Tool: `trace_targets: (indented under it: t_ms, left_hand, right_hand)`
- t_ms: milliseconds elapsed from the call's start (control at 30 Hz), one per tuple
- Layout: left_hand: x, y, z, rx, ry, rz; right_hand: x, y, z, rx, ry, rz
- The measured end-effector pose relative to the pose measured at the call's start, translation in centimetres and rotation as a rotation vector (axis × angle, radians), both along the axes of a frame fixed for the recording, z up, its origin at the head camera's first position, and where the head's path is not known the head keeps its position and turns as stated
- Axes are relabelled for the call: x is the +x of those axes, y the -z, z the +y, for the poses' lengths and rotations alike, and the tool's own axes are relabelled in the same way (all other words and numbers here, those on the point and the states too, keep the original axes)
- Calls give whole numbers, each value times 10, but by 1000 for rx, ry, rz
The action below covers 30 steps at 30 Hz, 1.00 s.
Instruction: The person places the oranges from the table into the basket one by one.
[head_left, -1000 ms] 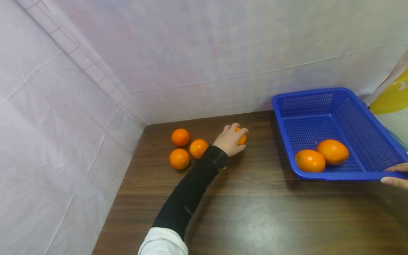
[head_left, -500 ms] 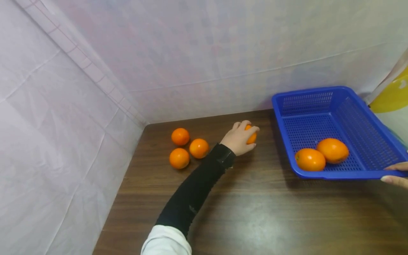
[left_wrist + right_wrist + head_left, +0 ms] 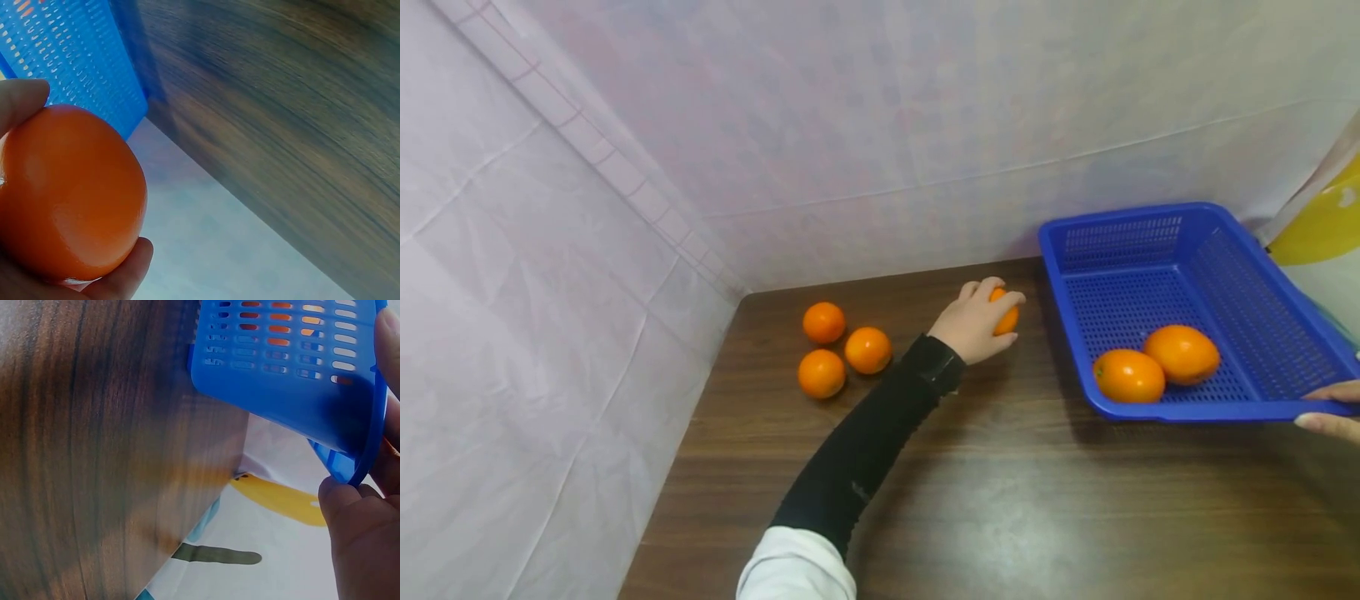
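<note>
My left hand [image 3: 973,327] grips an orange [image 3: 1006,313] from above, left of the blue plastic basket [image 3: 1195,411]. Close up in the left wrist view, fingers curl round that same orange [image 3: 75,194], with the basket wall [image 3: 81,56] just beyond. At the basket's near right corner my right hand [image 3: 1333,410] pinches the rim; the right wrist view shows thumb and fingers [image 3: 350,512] on both sides of it. Two oranges, a left one [image 3: 1129,377] and a right one [image 3: 1182,355], lie together in the near part of the basket.
Three more oranges sit grouped on the left of the wooden table [image 3: 1000,500]: a back one [image 3: 824,322], a front one [image 3: 822,373] and a right one [image 3: 868,350]. Pale cloth [image 3: 880,125] hangs behind the table and along its left side.
My left hand has moved right with the orange, away from the three on the table and closer to the basket. The right hand and basket have stayed in place.
</note>
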<state>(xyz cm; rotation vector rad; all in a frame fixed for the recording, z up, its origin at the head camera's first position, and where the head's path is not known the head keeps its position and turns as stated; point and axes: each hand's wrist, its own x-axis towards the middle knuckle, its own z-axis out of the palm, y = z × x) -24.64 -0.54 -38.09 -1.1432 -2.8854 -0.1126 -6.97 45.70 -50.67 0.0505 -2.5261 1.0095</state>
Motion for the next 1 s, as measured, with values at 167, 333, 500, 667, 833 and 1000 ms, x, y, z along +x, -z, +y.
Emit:
trace_targets:
  t_ms: [167,333,500,667,833,1000]
  left_hand:
    - [0,-3,6,5,8,2]
    - [2,-8,10,16,22,-2]
    - [3,-10,15,21,37,6]
    - [2,-13,21,38,44,-4]
    - [1,-16,26,37,48,-9]
    - [2,-20,30,46,57,-26]
  right_hand:
    - [1,6,4,-69,-21,-5]
    - [-1,13,10,-77,-20,1]
    - [-1,11,10,-36,-16,4]
    - [1,1,0,26,2,48]
    - [7,-5,-12,31,43,57]
    - [10,-8,-16,32,43,39]
